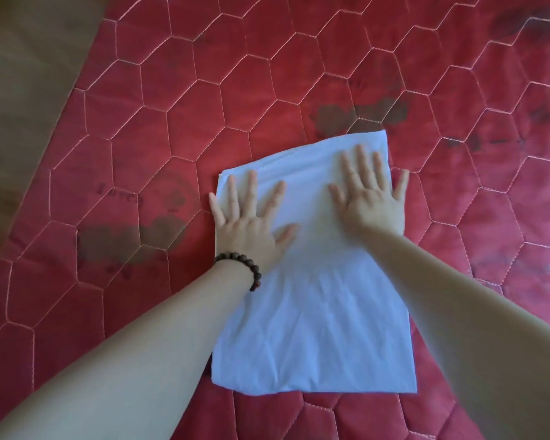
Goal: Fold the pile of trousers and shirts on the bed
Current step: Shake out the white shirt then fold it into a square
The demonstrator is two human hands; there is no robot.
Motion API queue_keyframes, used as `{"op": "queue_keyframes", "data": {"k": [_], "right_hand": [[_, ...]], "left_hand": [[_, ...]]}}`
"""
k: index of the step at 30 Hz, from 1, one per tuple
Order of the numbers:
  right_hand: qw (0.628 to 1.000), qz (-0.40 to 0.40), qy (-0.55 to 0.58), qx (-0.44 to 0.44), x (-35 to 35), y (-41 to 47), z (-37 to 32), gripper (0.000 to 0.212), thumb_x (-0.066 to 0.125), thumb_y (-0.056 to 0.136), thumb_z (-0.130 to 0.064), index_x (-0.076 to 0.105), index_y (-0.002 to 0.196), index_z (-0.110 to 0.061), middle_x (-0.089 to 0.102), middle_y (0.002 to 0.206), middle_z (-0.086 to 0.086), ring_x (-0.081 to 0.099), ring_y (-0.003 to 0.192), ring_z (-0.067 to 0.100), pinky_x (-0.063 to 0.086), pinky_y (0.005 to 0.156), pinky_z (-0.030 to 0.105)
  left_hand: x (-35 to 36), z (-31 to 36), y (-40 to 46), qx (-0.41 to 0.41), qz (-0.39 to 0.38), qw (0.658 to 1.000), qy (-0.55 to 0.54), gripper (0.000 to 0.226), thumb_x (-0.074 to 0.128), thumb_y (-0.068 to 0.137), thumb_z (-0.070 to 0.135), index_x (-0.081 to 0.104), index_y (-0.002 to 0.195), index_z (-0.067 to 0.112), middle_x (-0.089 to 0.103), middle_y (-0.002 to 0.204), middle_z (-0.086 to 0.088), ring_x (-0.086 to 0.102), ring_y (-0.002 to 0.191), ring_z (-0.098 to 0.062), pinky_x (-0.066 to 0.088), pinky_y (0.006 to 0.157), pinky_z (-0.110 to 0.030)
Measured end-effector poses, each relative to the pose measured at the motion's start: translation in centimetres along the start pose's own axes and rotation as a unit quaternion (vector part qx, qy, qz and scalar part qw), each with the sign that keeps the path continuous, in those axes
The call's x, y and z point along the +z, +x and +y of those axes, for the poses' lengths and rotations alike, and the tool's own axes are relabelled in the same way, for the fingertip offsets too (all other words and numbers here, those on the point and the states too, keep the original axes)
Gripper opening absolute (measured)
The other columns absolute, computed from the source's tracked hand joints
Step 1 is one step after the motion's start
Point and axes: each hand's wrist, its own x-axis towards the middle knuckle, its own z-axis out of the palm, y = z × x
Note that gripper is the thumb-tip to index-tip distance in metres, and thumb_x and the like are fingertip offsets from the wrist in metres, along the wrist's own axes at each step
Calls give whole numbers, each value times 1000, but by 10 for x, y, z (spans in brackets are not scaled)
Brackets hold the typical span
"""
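A white garment [315, 328], folded into a long rectangle, lies flat on the red quilted bed cover [204, 106]. Both my hands lie on its far end with fingers spread and straight. My left hand [248, 220] presses the left side near the cloth's edge; a dark bead bracelet sits on that wrist. My right hand [370, 195] presses the right side, its little finger reaching past the cloth's right edge. No pile of other clothes is in view.
The bed cover has hexagon stitching and several dark printed patches. Its left edge runs diagonally, with brown floor [23, 90] beyond it at the upper left.
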Motion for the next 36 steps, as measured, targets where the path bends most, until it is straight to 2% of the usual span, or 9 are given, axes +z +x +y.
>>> {"op": "queue_keyframes", "data": {"k": [4, 7, 10, 15, 20, 25, 29, 32, 36], "right_hand": [[992, 20, 28, 125, -12, -37, 24, 66, 17, 98, -52, 10, 154, -17, -4, 163, 1, -8, 149, 18, -6, 116, 58], [992, 108, 56, -24, -9, -95, -6, 57, 35, 99, -29, 27, 150, -4, 9, 161, 10, 3, 149, 24, -2, 117, 56], [978, 68, 97, -170, 15, -154, -52, 53, 48, 94, -15, 39, 145, -3, 25, 157, 11, 19, 146, 28, 15, 116, 59], [992, -15, 47, -117, 34, -186, -19, 59, 25, 98, -47, 20, 152, -24, 13, 159, -5, 12, 148, 17, 9, 119, 53], [999, -28, -18, 12, 27, -204, 52, 72, 10, 94, -57, 12, 154, -18, 2, 162, -3, 0, 149, 16, -2, 118, 54], [968, 10, 17, -250, 20, -249, 7, 77, 51, 86, -47, 34, 145, -1, 18, 158, 12, 13, 148, 24, 12, 118, 55], [968, 23, 21, -251, 34, -264, -35, 65, 73, 74, -16, 52, 131, 8, 45, 143, 23, 40, 135, 36, 34, 107, 60], [969, 57, 20, -240, 40, -263, -41, 50, 67, 83, -4, 54, 129, 9, 50, 138, 24, 45, 131, 38, 39, 104, 59], [965, 76, 27, -248, 40, -267, -32, 42, 39, 88, 3, 57, 125, 11, 53, 133, 27, 49, 126, 42, 40, 102, 60]], "left_hand": [[-16, -22, -19, -75, -13, 997, -33, 73, 19, 91, 66, -5, 153, 36, -17, 161, -7, -19, 147, -23, -8, 115, -62], [-18, -20, -68, 4, 43, 999, -17, 71, 27, 93, 53, 9, 155, 23, -5, 162, -13, -10, 149, -28, -4, 118, -54], [-1, 9, -124, 150, 49, 987, 4, 66, 34, 87, 38, 39, 146, 8, 19, 159, -14, 11, 148, -26, 13, 120, -49], [19, -19, -147, 160, -16, 985, 71, 71, 26, 96, 54, 10, 155, 18, 4, 162, 1, 2, 150, -20, 11, 120, -49], [8, -50, -163, 72, 8, 996, 61, 72, 19, 95, 53, 12, 153, 11, 13, 162, -5, 7, 150, -23, 8, 120, -52], [13, -19, -209, 222, 44, 973, 38, 93, 50, 78, 51, 24, 149, -2, 17, 159, -19, 7, 149, -28, 9, 120, -53], [21, 17, -211, 206, 15, 972, 108, 77, 43, 85, 42, 30, 147, -3, 25, 155, -22, 16, 147, -32, 11, 120, -50], [25, 33, -201, 200, 52, 965, 160, 54, 33, 94, 27, 48, 139, 2, 45, 146, -17, 37, 140, -29, 28, 116, -43], [24, 21, -199, 234, 99, 957, 143, 49, 28, 92, 14, 61, 129, 10, 59, 133, -8, 52, 128, -22, 43, 107, -35]]}}
